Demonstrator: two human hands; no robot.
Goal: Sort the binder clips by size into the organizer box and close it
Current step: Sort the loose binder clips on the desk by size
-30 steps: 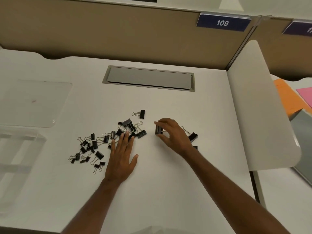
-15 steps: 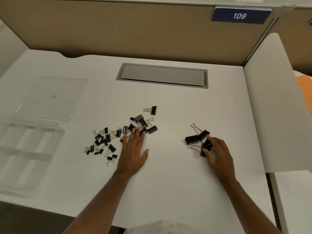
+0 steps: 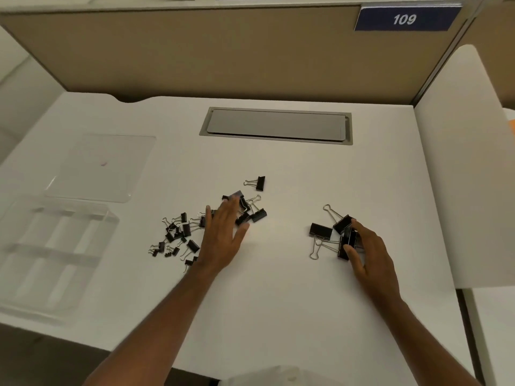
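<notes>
A: Taking the grey cable-tray cover (image 3: 276, 125) set into the white desk (image 3: 278, 302) as my landmark. What is the left hand (image 3: 221, 240) doing?

B: It is lying palm down, nearer the person than the cover and a little to its left side. The fingers are stretched straight and spread, gripping nothing. The fingertips (image 3: 232, 201) are resting among the mixed pile of black binder clips (image 3: 184, 232), which is spreading out from under the hand toward the left.

A: Any clip sitting apart from that pile?

B: One lone binder clip (image 3: 259, 183) is lying between the pile and the cover, its wire handles pointing left. It is touching nothing.

A: And the right hand (image 3: 367, 254)?

B: It is working below the cover's right end, near the desk's white side panel (image 3: 468, 176). Its thumb and fingers are curling round one of the large binder clips (image 3: 347, 242) there. Two more large ones are lying just beside it: a flat clip (image 3: 320, 230) to the left, another clip (image 3: 343, 223) angled with its handle pointing up-left. Whether the held clip is lifting off the desk, I cannot tell.

A: The box?

B: The clear organizer box (image 3: 53, 257) is sitting open at the desk's left edge, well left of the cover and nearer the person. Its dividers are showing faintly; I am seeing no clips inside. The clear lid (image 3: 103, 168) is lying flat just behind the box, toward the tan partition (image 3: 223, 51).

A: Anything else worth noting?

B: A blue plate reading 109 (image 3: 405, 19) is hanging on the partition, above and right of the cover.
</notes>
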